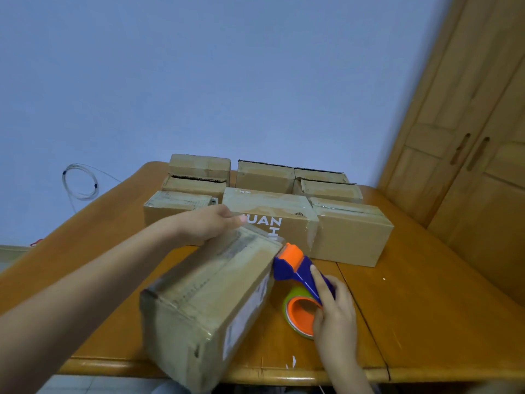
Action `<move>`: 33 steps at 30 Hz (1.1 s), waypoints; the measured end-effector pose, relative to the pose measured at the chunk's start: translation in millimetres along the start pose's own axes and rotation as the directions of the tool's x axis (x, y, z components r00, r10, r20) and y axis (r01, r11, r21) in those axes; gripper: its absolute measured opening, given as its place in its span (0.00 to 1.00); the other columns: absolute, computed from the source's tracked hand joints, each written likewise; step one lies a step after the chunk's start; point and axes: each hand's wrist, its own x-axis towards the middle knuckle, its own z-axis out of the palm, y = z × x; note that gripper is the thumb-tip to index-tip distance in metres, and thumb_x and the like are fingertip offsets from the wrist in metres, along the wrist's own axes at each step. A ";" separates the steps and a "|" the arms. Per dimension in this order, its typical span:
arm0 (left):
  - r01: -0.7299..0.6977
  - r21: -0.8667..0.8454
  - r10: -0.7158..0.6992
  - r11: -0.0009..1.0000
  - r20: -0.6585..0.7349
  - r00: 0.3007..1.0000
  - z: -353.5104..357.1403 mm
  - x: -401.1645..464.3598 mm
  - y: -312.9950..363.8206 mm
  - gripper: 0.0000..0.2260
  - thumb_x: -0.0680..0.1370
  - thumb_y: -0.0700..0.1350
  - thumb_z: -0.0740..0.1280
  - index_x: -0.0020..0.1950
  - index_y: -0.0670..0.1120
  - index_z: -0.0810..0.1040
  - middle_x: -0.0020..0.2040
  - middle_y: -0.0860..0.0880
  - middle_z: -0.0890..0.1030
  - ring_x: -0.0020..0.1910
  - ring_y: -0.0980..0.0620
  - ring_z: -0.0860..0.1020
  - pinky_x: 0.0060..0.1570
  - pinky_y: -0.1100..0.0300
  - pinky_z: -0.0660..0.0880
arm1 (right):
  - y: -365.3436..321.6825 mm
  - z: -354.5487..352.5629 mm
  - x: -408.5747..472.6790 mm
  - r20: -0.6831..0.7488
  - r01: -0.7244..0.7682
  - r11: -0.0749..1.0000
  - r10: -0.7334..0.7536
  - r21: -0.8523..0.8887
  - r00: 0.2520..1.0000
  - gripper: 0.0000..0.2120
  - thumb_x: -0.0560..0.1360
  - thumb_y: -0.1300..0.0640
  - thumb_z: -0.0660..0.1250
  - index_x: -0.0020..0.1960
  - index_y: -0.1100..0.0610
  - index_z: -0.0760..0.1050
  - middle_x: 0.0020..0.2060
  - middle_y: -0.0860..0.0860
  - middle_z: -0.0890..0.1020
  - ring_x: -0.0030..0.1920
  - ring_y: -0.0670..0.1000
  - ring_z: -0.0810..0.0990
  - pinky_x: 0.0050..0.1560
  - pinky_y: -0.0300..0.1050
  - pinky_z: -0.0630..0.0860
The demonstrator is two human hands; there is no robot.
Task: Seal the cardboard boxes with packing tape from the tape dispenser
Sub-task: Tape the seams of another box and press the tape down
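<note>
A cardboard box (210, 302) lay slantwise at the near edge of the tabletop (426, 308), one corner overhanging. The left hand (210, 223) rested on its far end, fingers fairly straight. The right hand (335, 308) gripped the blue-and-orange tape dispenser (298, 274), its head touching the box's far right corner. More boxes (270, 194) stood in rows toward the far edge.

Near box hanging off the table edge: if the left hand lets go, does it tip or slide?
The near box overhangs the table edge at its near corner, so it might tip if pushed forward. Glossy tape on its top probably makes that face slippery. The left hand rests on its far end, likely steadying it while the right hand grips the tape dispenser.
</note>
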 end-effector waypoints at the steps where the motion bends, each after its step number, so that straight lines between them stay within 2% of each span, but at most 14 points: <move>1: 0.030 0.084 -0.032 0.996 0.022 0.999 -1.0 2.6 5.0 0.28 0.78 0.63 0.57 0.70 0.45 0.67 0.65 0.46 0.72 0.66 0.44 0.71 0.67 0.48 0.66 | -7.0 2.5 -2.3 -0.004 0.013 1.000 -0.013 -0.027 1.000 0.49 0.60 0.73 0.78 0.73 0.47 0.61 0.58 0.51 0.68 0.56 0.51 0.69 0.38 0.51 0.81; 3: 0.062 0.252 -0.073 0.966 0.032 0.997 4.4 9.5 11.3 0.35 0.77 0.66 0.56 0.75 0.44 0.58 0.73 0.43 0.66 0.71 0.43 0.66 0.68 0.48 0.63 | -22.7 5.4 -6.8 -0.010 0.022 0.997 -0.023 -0.072 1.000 0.50 0.58 0.71 0.79 0.73 0.49 0.62 0.57 0.53 0.69 0.52 0.54 0.74 0.37 0.51 0.80; 5: 0.081 0.337 -0.086 0.938 -0.001 0.996 17.2 16.5 12.6 0.40 0.77 0.67 0.57 0.77 0.41 0.50 0.74 0.40 0.66 0.71 0.42 0.67 0.67 0.49 0.64 | -36.4 5.8 -11.7 -0.006 0.012 0.996 -0.013 -0.086 1.000 0.50 0.56 0.69 0.80 0.72 0.50 0.63 0.58 0.54 0.70 0.51 0.55 0.75 0.38 0.49 0.79; 8: 0.143 0.470 -0.089 0.871 -0.136 0.987 39.1 21.1 8.1 0.45 0.71 0.74 0.56 0.77 0.45 0.50 0.72 0.38 0.68 0.69 0.38 0.68 0.67 0.42 0.65 | -48.8 2.9 -18.3 0.010 0.000 0.996 0.000 -0.085 1.000 0.49 0.54 0.66 0.81 0.71 0.52 0.65 0.59 0.54 0.68 0.54 0.54 0.72 0.39 0.50 0.79; 11: 0.151 0.552 -0.045 0.820 -0.202 0.978 50.6 20.3 2.5 0.46 0.70 0.76 0.53 0.78 0.49 0.48 0.74 0.36 0.62 0.72 0.35 0.61 0.68 0.34 0.55 | -54.7 -0.3 -17.4 0.013 -0.009 1.000 0.009 -0.016 1.000 0.45 0.56 0.66 0.80 0.69 0.52 0.64 0.60 0.53 0.66 0.56 0.55 0.71 0.42 0.50 0.80; 14: 0.115 0.556 -0.026 0.823 -0.165 0.986 51.2 18.8 -2.2 0.48 0.69 0.76 0.53 0.78 0.51 0.40 0.77 0.35 0.53 0.76 0.36 0.53 0.68 0.31 0.48 | -58.0 0.3 -11.4 0.024 0.030 0.999 -0.030 0.016 0.999 0.43 0.59 0.68 0.76 0.69 0.51 0.62 0.66 0.51 0.64 0.59 0.54 0.68 0.47 0.51 0.79; 16: 0.097 0.534 -0.007 0.840 -0.168 0.986 49.3 18.9 -2.9 0.47 0.70 0.75 0.54 0.78 0.52 0.39 0.77 0.36 0.54 0.76 0.37 0.53 0.69 0.32 0.48 | -58.2 0.2 -9.3 0.057 0.055 0.998 -0.055 -0.011 0.997 0.46 0.59 0.68 0.76 0.71 0.49 0.60 0.68 0.50 0.63 0.60 0.57 0.72 0.47 0.51 0.80; 18: 0.067 0.522 0.024 0.850 -0.165 0.986 46.4 18.1 -4.5 0.46 0.71 0.74 0.56 0.78 0.52 0.40 0.77 0.38 0.57 0.75 0.38 0.56 0.69 0.34 0.50 | -57.7 -1.6 -9.6 0.093 0.088 0.995 -0.084 -0.038 0.992 0.49 0.58 0.68 0.78 0.72 0.48 0.60 0.69 0.50 0.63 0.56 0.59 0.76 0.44 0.52 0.81; 22: -0.020 0.502 0.098 0.865 -0.130 0.987 37.8 14.3 -14.5 0.46 0.71 0.72 0.60 0.78 0.53 0.41 0.76 0.40 0.59 0.75 0.40 0.58 0.70 0.36 0.51 | -61.6 -10.4 -12.6 0.138 0.161 0.984 -0.151 -0.071 0.979 0.50 0.56 0.68 0.78 0.73 0.49 0.61 0.69 0.52 0.64 0.50 0.58 0.77 0.38 0.49 0.80; 24: -0.035 0.477 0.110 0.878 -0.130 0.985 35.1 11.4 -16.9 0.44 0.72 0.69 0.61 0.78 0.53 0.41 0.77 0.41 0.58 0.75 0.40 0.57 0.70 0.36 0.50 | -67.1 -14.5 -17.3 0.158 0.163 0.982 -0.146 -0.100 0.977 0.48 0.58 0.67 0.76 0.73 0.49 0.61 0.70 0.53 0.65 0.48 0.57 0.76 0.36 0.48 0.79; 28: -0.036 0.469 0.111 0.883 -0.134 0.985 36.6 13.1 -13.4 0.47 0.71 0.70 0.63 0.77 0.57 0.36 0.78 0.41 0.55 0.75 0.38 0.57 0.70 0.35 0.49 | -73.4 -20.3 -18.8 0.201 0.094 0.993 -0.077 -0.076 0.977 0.48 0.60 0.67 0.76 0.74 0.47 0.59 0.69 0.52 0.64 0.48 0.56 0.75 0.33 0.45 0.78; 30: -0.034 0.466 0.113 0.884 -0.144 0.983 37.6 15.8 -14.3 0.47 0.71 0.69 0.64 0.77 0.58 0.35 0.78 0.41 0.56 0.75 0.39 0.58 0.70 0.34 0.48 | -74.5 -23.0 -17.3 0.215 0.087 0.991 -0.064 -0.103 0.975 0.48 0.59 0.67 0.76 0.74 0.48 0.62 0.68 0.54 0.68 0.46 0.56 0.76 0.31 0.45 0.78; 33: -0.051 0.439 0.122 0.897 -0.137 0.983 37.4 19.0 -18.1 0.49 0.69 0.70 0.65 0.76 0.59 0.34 0.78 0.41 0.57 0.74 0.40 0.61 0.71 0.34 0.51 | -80.4 -30.7 -13.4 0.268 0.083 0.985 -0.040 -0.150 0.963 0.42 0.66 0.66 0.73 0.75 0.48 0.61 0.71 0.54 0.67 0.50 0.57 0.74 0.36 0.47 0.77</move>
